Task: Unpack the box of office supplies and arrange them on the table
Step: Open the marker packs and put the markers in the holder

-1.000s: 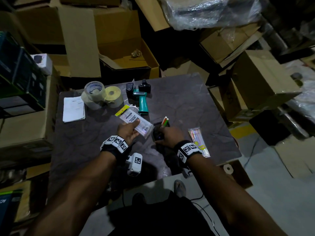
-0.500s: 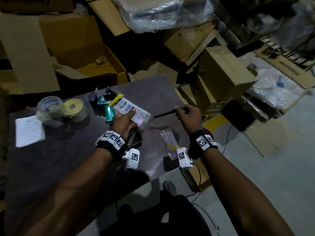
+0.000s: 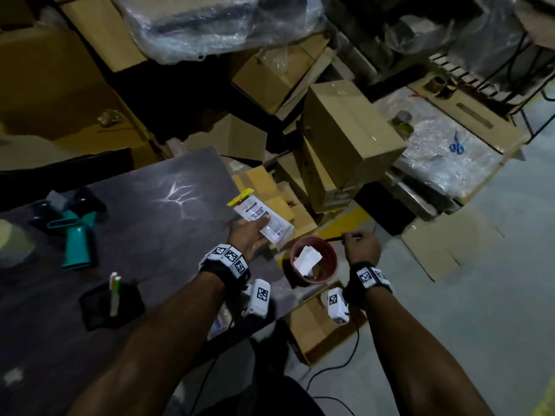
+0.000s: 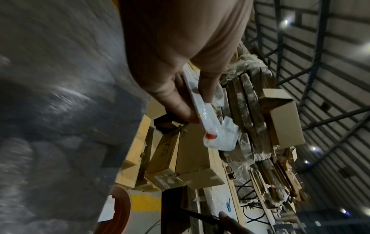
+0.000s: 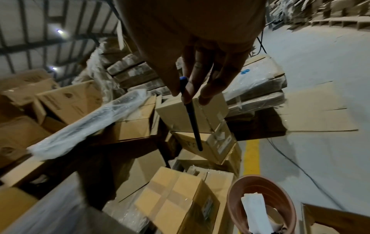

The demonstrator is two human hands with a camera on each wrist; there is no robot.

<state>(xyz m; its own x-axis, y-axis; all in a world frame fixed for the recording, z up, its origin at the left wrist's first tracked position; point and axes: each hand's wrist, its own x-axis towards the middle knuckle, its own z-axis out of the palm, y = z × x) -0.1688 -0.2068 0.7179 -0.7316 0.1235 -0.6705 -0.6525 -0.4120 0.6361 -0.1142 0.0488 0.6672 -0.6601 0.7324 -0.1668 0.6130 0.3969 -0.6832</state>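
Observation:
My left hand (image 3: pixel 249 232) grips a clear plastic packet (image 3: pixel 262 219) with a yellow header, held past the right edge of the dark table (image 3: pixel 150 211). In the left wrist view the thumb and fingers (image 4: pixel 176 98) pinch the packet (image 4: pixel 214 126). My right hand (image 3: pixel 357 241) pinches a thin black pen (image 3: pixel 335 238) just above a reddish-brown bucket (image 3: pixel 330 265) on the floor. The right wrist view shows the pen (image 5: pixel 193 120), blue at its top, hanging from the fingertips (image 5: pixel 190 85). White paper lies inside the bucket (image 5: pixel 276 190).
On the table lie a teal tape dispenser (image 3: pixel 75 238) and a black pen holder (image 3: pixel 99 307) with markers. Cardboard boxes (image 3: pixel 345 139) are stacked right of the table. Another box (image 3: pixel 318 328) sits on the floor under my wrists. Cables run over the grey floor (image 3: pixel 480 295).
My view swung right. Both hands moved right, off the table's edge: the left hand with the packet, the right hand with the black pen down to the bucket.

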